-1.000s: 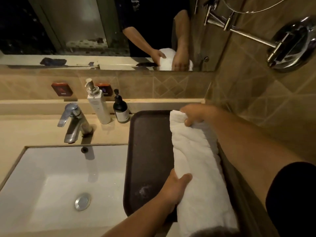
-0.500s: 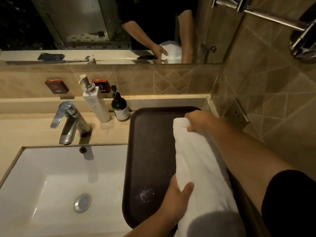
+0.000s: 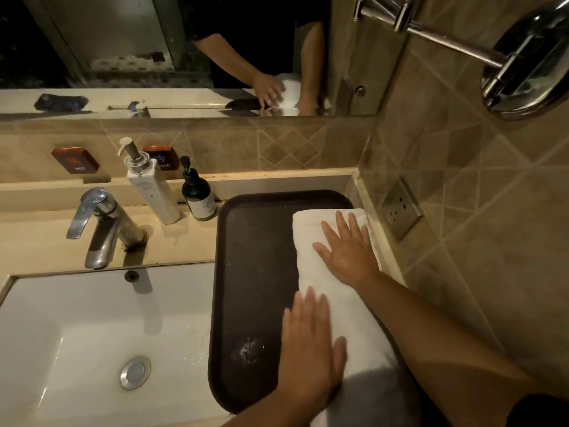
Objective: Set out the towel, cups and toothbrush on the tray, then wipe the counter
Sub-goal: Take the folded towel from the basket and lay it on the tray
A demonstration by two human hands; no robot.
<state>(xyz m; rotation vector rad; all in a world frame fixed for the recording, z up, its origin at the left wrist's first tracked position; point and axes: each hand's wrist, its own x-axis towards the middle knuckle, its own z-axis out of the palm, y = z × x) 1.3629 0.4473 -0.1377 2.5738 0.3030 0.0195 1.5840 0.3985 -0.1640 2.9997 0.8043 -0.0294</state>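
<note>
A rolled white towel (image 3: 332,291) lies lengthwise along the right side of the dark brown tray (image 3: 252,266), which sits on the counter right of the sink. My right hand (image 3: 346,249) rests flat on the towel's far half, fingers spread. My left hand (image 3: 309,343) lies flat across the towel's near left edge, partly over the tray. Neither hand grips anything. No cups or toothbrush are in view.
A white sink basin (image 3: 92,334) with a chrome tap (image 3: 101,226) lies to the left. A white pump bottle (image 3: 151,186) and a dark pump bottle (image 3: 197,192) stand behind the tray. A wall socket (image 3: 400,208) and a chrome wall mirror (image 3: 529,57) are on the right wall.
Both hands have let go of the towel's ends and now lie flat on top of it. The towel has settled down onto the tray's right side.
</note>
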